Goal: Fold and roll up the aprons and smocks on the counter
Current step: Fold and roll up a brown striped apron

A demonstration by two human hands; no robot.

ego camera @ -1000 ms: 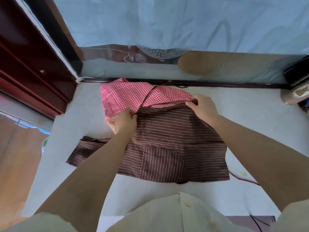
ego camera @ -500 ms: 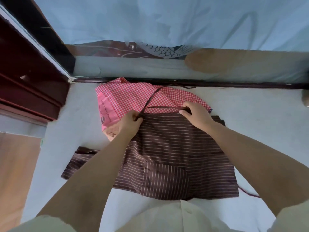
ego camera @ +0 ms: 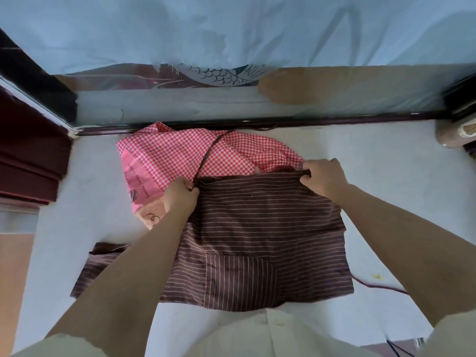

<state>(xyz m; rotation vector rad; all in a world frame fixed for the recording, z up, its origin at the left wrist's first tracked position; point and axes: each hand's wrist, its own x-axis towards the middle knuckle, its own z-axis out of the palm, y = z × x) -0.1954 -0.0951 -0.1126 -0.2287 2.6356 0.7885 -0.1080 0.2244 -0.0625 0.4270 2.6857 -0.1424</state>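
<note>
White bench under a window covered in pale blue sheeting, and a brown striped apron is lying flat across the middle of it. Its far edge is overlapping a pink checked smock that's sitting bunched up by the window frame. The left hand is pinching the apron's top left corner, where the thin strap is running off over the smock, fingers curled tight. The right hand is clenching the top right corner the same way.

Pale counter, brown striped apron spread flat at its middle; red checked smock bunched behind it, by the back edge; thin dark cord at right
</note>
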